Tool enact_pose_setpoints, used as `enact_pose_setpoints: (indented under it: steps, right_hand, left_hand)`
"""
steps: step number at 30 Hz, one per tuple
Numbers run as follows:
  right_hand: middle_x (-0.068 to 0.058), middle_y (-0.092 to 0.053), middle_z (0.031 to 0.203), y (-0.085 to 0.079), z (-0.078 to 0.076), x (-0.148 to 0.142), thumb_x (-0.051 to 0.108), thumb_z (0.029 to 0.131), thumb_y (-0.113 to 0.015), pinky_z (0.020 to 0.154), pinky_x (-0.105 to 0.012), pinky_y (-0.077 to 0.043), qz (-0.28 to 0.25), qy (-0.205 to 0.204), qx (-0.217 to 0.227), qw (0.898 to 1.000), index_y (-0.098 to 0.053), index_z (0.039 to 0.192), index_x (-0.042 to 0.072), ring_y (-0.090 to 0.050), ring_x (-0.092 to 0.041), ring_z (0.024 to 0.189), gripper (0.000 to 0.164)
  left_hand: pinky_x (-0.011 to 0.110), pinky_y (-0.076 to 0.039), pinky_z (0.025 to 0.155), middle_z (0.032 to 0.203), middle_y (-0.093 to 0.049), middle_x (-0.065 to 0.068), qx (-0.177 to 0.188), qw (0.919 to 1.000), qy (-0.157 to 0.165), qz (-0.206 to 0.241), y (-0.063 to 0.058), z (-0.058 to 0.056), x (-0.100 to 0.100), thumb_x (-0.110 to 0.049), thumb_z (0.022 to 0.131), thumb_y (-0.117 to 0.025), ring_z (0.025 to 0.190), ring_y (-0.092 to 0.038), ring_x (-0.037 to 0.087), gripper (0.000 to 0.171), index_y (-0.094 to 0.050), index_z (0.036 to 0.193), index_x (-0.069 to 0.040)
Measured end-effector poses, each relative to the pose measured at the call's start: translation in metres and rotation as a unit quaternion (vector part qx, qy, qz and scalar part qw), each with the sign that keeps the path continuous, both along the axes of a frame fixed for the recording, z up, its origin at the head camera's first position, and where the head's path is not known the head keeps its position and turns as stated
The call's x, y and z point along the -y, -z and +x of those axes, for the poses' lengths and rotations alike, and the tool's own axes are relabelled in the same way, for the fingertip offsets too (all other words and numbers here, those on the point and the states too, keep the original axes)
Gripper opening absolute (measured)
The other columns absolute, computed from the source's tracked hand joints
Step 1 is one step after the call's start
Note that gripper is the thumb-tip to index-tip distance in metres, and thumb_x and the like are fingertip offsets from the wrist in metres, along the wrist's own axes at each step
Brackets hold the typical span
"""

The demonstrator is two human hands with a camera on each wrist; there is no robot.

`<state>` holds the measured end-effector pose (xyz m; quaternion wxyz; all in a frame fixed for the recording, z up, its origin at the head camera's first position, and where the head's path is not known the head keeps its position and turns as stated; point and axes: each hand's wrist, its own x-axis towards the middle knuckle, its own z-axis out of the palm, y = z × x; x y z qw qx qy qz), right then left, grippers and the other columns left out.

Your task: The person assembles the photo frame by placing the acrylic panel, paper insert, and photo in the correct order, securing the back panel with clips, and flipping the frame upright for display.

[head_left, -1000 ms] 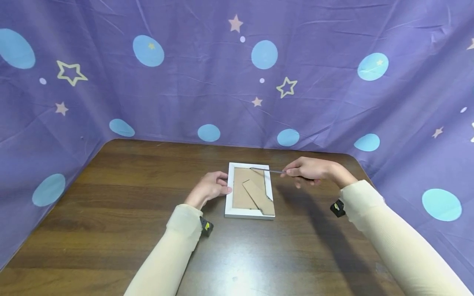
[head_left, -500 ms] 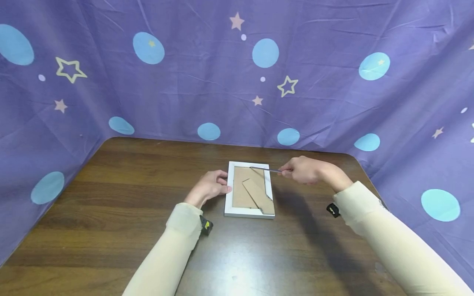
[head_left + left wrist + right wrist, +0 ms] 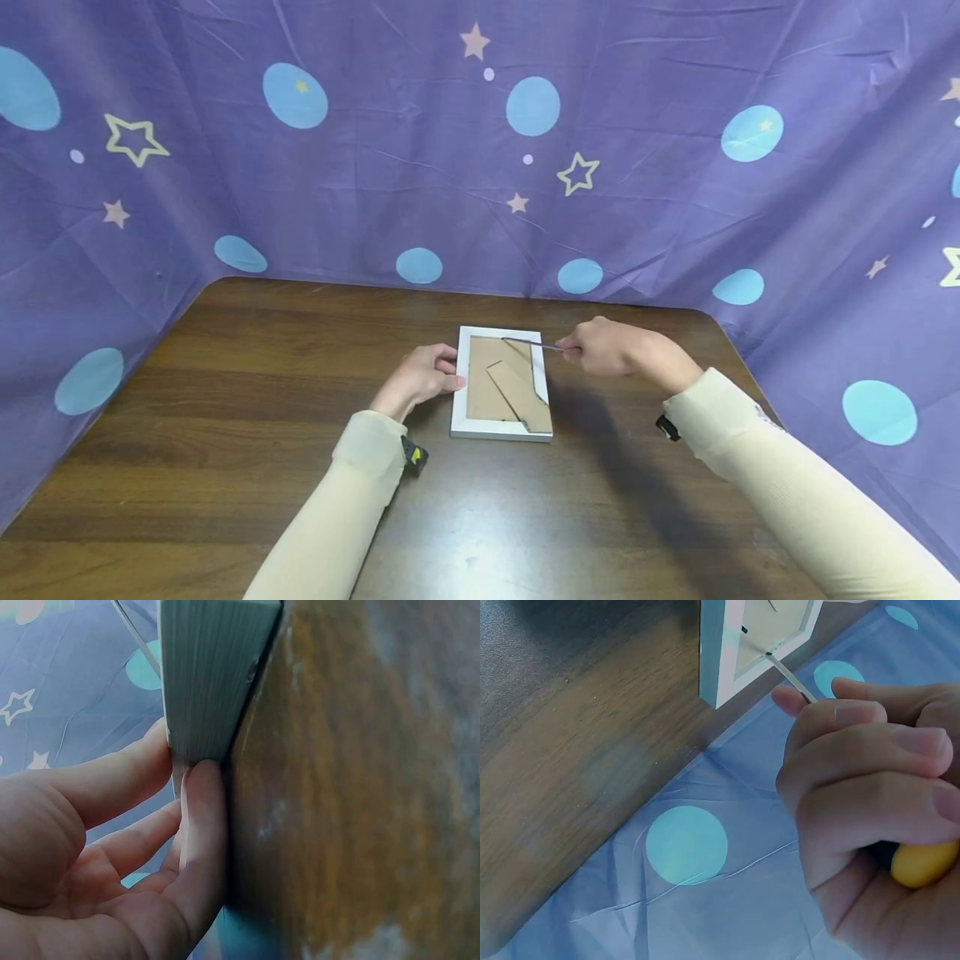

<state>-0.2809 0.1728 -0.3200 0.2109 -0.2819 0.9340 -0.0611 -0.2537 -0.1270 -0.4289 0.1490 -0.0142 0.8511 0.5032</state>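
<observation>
A white picture frame [image 3: 491, 430] lies face down on the wooden table, its brown backing board [image 3: 483, 396] and slanted easel leg [image 3: 522, 398] facing up. My left hand [image 3: 416, 382] pinches the frame's left side, thumb on the upper edge and a fingertip low against the side, as the left wrist view shows. My right hand [image 3: 611, 346] grips a screwdriver, its thin metal shaft [image 3: 528, 342] reaching left to the far edge of the backing. In the right wrist view, curled fingers cover most of the handle; its yellow and black end [image 3: 924, 864] shows below them.
The brown wooden table [image 3: 262, 433] extends around the frame on all sides. A purple cloth [image 3: 360, 167] with stars and blue ovals hangs behind and along both sides. Both wrists wear small black devices [image 3: 414, 457].
My right hand has rolled over, its lower fingers now tucked out of sight in the head view, and has shifted slightly left. The shaft's tip stays at the backing's far edge; frame and left hand hold still.
</observation>
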Motion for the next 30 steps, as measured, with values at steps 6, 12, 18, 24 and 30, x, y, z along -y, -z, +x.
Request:
enact_pose_setpoints:
  steps: [6, 12, 18, 24, 30]
  right_hand:
    - [-0.018, -0.064, 0.144, 0.0, 0.003, 0.004, 0.013, 0.107, -0.051, 0.08, -0.037, -0.054, 0.014, -0.014, -0.026, 0.999, -0.063, 0.146, 0.004, -0.062, -0.022, 0.092, 0.042]
    - [-0.018, -0.072, 0.132, 0.004, 0.007, 0.005, 0.013, 0.106, -0.053, 0.081, -0.039, -0.057, 0.014, -0.021, -0.049, 0.998, -0.069, 0.14, 0.006, -0.063, -0.021, 0.09, 0.038]
    - [-0.016, -0.075, 0.125, 0.01, 0.015, 0.009, 0.012, 0.105, -0.054, 0.082, -0.043, -0.061, 0.018, -0.028, -0.078, 0.996, -0.073, 0.134, 0.006, -0.071, -0.026, 0.099, 0.034]
    - [-0.022, -0.075, 0.119, 0.016, 0.022, 0.013, 0.013, 0.107, -0.055, 0.079, -0.049, -0.063, 0.033, -0.028, -0.1, 0.994, -0.071, 0.136, 0.007, -0.074, -0.036, 0.102, 0.034]
    - [-0.016, -0.068, 0.083, 0.024, 0.028, 0.014, 0.011, 0.107, -0.051, 0.072, -0.053, -0.063, 0.036, -0.031, -0.118, 0.992, -0.071, 0.123, 0.005, -0.074, -0.038, 0.085, 0.026]
  left_hand:
    - [0.046, -0.056, 0.106, 0.128, -0.072, 0.021, -0.003, 1.0, 0.002, 0.001, 0.0, 0.0, 0.0, -0.007, 0.094, -0.078, 0.116, -0.069, 0.035, 0.057, -0.057, 0.146, 0.001]
    - [0.047, -0.055, 0.106, 0.128, -0.072, 0.021, -0.003, 1.0, 0.002, 0.001, 0.001, 0.0, 0.001, -0.006, 0.093, -0.079, 0.116, -0.069, 0.035, 0.059, -0.056, 0.147, 0.001]
    - [0.047, -0.055, 0.107, 0.129, -0.071, 0.021, -0.003, 1.0, 0.002, -0.006, 0.0, 0.0, 0.001, -0.008, 0.094, -0.079, 0.118, -0.069, 0.035, 0.059, -0.056, 0.148, 0.0]
    - [0.046, -0.055, 0.107, 0.129, -0.072, 0.02, -0.005, 0.9999, 0.003, -0.012, 0.001, 0.0, 0.001, -0.009, 0.094, -0.079, 0.118, -0.068, 0.035, 0.059, -0.056, 0.148, 0.0]
    - [0.046, -0.055, 0.107, 0.129, -0.072, 0.02, -0.007, 0.9999, 0.005, -0.011, 0.0, 0.0, 0.0, -0.009, 0.094, -0.079, 0.118, -0.069, 0.035, 0.059, -0.056, 0.147, 0.0]
